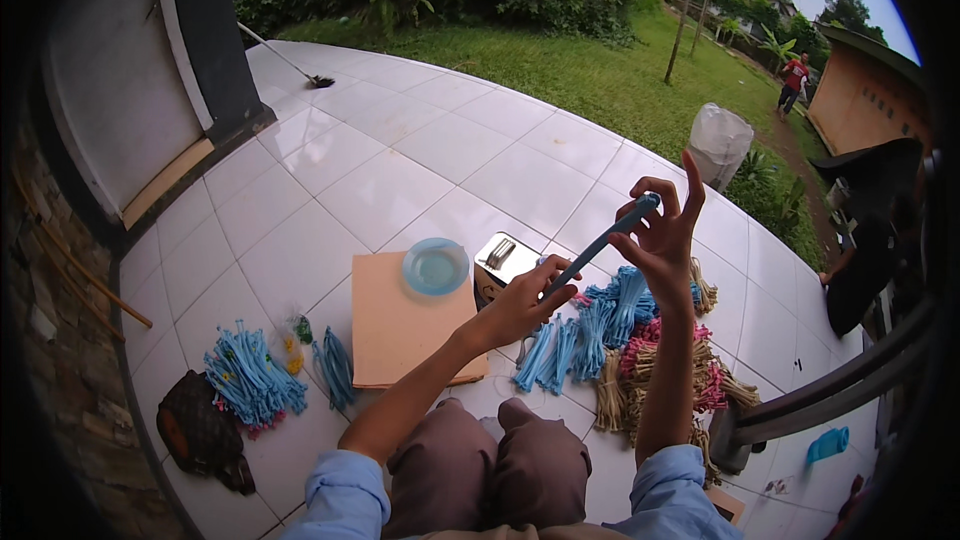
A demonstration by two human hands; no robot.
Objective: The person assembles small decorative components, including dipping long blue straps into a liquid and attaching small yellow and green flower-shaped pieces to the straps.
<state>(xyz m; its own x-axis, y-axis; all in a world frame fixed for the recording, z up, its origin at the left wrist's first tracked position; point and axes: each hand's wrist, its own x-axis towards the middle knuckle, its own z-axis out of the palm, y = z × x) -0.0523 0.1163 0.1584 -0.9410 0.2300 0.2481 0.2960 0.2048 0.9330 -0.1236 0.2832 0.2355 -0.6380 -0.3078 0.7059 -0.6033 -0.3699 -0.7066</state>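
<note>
Between my hands a blue cord-like strip is drawn out at a slant. Its lower end is pinched in my left hand; my right hand grips the upper end, index finger pointing up. Below them, on the tiles, lie bundles of blue cords, beige cords and pink cords. Beside my left forearm is a tan board with a clear blue dish on it. A tin with a pale lid holding small metal pieces stands behind my left hand.
At the left are a heap of blue cords, a smaller blue bundle, and a dark brown bag. A blue cup lies at the right near a dark wooden rail. Farther off are a mop, a white sack and a person.
</note>
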